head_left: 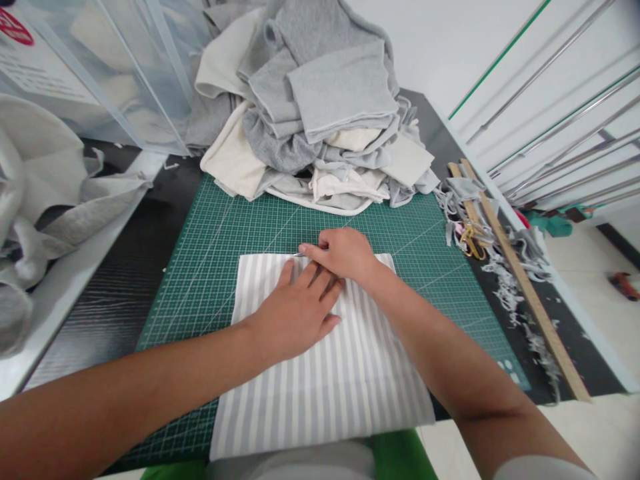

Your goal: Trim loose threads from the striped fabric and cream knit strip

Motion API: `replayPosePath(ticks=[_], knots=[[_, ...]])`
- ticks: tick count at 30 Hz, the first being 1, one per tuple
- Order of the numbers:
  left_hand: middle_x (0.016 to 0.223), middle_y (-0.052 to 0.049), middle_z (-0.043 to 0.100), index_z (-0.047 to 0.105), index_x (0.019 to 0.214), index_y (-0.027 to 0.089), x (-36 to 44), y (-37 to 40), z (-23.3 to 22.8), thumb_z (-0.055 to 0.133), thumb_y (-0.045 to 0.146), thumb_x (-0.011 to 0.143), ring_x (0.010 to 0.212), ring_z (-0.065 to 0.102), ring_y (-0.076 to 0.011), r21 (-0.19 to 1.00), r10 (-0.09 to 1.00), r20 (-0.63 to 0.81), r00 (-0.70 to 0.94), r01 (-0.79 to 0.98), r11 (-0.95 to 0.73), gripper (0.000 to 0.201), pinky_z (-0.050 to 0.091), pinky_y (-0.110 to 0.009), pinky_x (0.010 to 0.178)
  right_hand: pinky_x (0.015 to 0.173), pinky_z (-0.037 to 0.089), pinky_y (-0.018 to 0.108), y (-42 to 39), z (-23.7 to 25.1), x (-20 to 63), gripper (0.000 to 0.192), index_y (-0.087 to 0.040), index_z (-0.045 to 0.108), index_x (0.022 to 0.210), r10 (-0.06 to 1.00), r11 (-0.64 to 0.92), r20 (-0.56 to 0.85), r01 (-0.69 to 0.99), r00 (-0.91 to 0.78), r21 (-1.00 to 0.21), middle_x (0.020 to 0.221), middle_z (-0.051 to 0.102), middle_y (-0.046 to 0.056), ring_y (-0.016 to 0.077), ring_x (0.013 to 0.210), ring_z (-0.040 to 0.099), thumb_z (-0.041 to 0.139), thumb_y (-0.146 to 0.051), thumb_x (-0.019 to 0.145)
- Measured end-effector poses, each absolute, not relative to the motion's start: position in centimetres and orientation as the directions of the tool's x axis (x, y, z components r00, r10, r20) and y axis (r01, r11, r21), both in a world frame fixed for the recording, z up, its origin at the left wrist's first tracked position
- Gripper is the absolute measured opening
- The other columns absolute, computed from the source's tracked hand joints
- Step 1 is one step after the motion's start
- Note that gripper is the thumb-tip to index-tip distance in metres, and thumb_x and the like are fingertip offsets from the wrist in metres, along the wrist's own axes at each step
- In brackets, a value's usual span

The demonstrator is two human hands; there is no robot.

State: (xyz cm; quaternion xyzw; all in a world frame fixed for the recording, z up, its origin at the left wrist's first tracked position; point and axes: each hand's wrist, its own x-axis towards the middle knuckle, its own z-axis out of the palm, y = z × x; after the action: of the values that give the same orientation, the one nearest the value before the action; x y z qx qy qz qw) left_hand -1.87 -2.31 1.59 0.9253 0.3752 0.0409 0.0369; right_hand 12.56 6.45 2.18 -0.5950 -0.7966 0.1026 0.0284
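The left hand (295, 317) is lying palm down on the striped cloth (320, 407). Its grip is wide: the fingers are spreading apart, and their tips are pointing to the far edge of the cloth. The right hand (347, 253) is bending over this same edge, just beside the left fingertips. Its grip is narrow and is holding a thin tool (299, 254), of which only a short shiny part is showing at the thumb; I cannot tell what kind it is.

The cloth is lying on the green mat (200, 293), and its near side is reaching to the front of the bench (115, 267). On the far part of the mat, a large pile (345, 90) of grey and cream fabric is resting. At the right, scissors (466, 237) with golden handles are lying near grey scraps (507, 290), and a long wooden strip (549, 325) is lying along them. At the far left, a clear box (145, 80) is standing.
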Motion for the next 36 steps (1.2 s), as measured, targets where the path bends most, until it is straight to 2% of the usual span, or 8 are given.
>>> replayPosePath(ticks=[12, 28, 36], knots=[[0.142, -0.011, 0.045, 0.048, 0.136, 0.02, -1.87, -2.2, 1.63, 0.041, 0.048, 0.095, 0.131, 0.036, -0.0343, 0.112, 0.695, 0.051, 0.717, 0.688, -0.717, 0.05, 0.027, -0.06, 0.108, 0.056, 0.027, 0.028, 6.05, 2.02, 11.98, 0.056, -0.022, 0.067, 0.073, 0.954, 0.281, -0.049, 0.942, -0.295, -0.185, 0.071, 0.068, 0.002, 0.0156, 0.066, 0.056, 0.04, -0.07, 0.085], [0.143, -0.011, 0.043, 0.046, 0.138, 0.02, -1.8, -2.27, 1.72, 0.042, 0.049, 0.094, 0.134, 0.032, -0.0353, 0.086, 0.693, 0.055, 0.719, 0.688, -0.721, 0.052, 0.027, -0.06, 0.107, 0.055, 0.028, 0.028, 6.42, 2.27, 11.67, 0.051, -0.023, 0.066, 0.071, 0.953, 0.28, -0.073, 0.945, -0.295, -0.167, 0.072, 0.068, 0.002, 0.0165, 0.067, 0.056, 0.045, -0.067, 0.084], [0.142, -0.012, 0.044, 0.048, 0.135, 0.02, -1.76, -2.23, 1.87, 0.043, 0.047, 0.094, 0.129, 0.037, -0.0346, 0.086, 0.69, 0.052, 0.722, 0.685, -0.723, 0.049, 0.027, -0.058, 0.107, 0.057, 0.03, 0.029, 6.21, 2.28, 11.57, 0.058, -0.022, 0.065, 0.07, 0.956, 0.264, -0.079, 0.944, -0.284, -0.197, 0.07, 0.066, 0.003, 0.0161, 0.065, 0.055, 0.039, -0.072, 0.084]])
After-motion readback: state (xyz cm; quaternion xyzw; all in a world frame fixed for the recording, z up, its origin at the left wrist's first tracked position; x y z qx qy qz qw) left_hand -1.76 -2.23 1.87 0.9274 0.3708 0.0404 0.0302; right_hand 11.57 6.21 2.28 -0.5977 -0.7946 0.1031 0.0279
